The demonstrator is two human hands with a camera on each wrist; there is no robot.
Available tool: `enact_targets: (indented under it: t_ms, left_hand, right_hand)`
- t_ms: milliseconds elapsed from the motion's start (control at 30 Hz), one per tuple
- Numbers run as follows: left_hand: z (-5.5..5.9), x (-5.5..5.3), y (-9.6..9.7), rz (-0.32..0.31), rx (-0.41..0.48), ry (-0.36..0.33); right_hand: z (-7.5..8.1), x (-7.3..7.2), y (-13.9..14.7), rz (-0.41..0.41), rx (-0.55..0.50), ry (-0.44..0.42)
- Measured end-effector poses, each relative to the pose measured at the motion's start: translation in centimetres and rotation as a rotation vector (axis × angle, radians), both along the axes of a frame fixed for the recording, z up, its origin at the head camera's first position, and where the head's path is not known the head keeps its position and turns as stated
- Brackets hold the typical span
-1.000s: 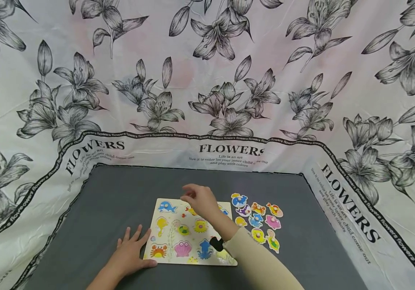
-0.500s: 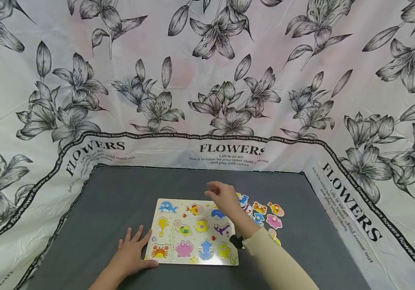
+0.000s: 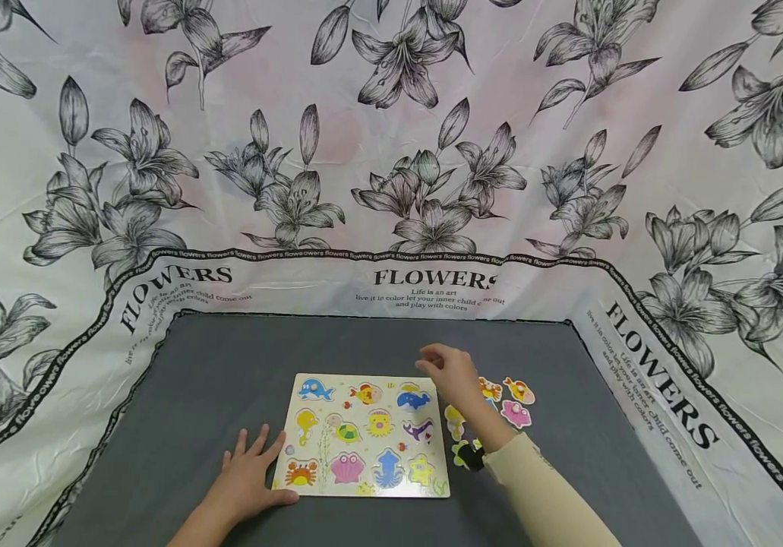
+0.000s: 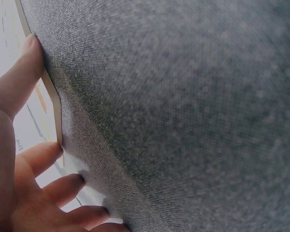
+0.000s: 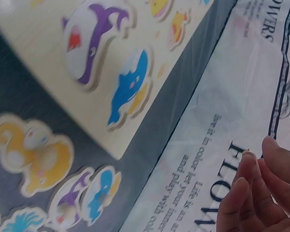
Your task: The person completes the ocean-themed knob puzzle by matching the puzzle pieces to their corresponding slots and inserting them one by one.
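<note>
The right hand point(image 3: 454, 375), loosely curled and holding nothing, has moved rightward to the flat wooden board's point(image 3: 367, 447) far right corner, animal-shaped pieces point(image 3: 516, 414) right of it, while the spread-fingered left hand point(image 3: 246, 475) touches its left edge, woven grey cloth point(image 3: 247, 357) underneath, flower-printed fabric point(image 3: 333, 190) beyond.

Grey tabletop point(image 3: 336, 346) gives passage beyond the far edge of the puzzle board point(image 3: 326, 486); the left hand point(image 3: 247, 472) blocks its left edge, the right hand point(image 3: 453, 374) and animal pieces point(image 3: 516, 414) crowd its right.
</note>
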State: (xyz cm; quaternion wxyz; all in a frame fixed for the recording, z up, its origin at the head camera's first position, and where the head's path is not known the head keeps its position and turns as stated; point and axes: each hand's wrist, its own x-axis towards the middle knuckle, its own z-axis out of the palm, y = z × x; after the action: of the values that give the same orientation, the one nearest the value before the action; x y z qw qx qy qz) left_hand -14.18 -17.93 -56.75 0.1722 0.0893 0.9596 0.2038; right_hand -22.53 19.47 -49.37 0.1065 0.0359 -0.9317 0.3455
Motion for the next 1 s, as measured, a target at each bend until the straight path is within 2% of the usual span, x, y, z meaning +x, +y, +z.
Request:
enact_targets:
  t_ms: [300, 600, 833, 1000]
  left_hand:
    - [-0.2, -0.2, 0.2, 0.01, -0.029, -0.018]
    - [-0.2, -0.4, 0.2, 0.013, -0.038, -0.027]
    - [-0.3, -0.4, 0.2, 0.016, -0.029, -0.034]
    - [-0.2, -0.4, 0.3, 0.019, -0.025, -0.037]
  right_hand:
    - [-0.4, 0.1, 3.5, -0.1, -0.011, -0.036]
    - [-0.8, 0.2, 6.0, -0.126, -0.037, -0.002]
    - [-1.5, 0.4, 7.7, -0.17, -0.031, -0.018]
    - [-1.8, 0.7, 9.0, -0.199, -0.043, 0.007]
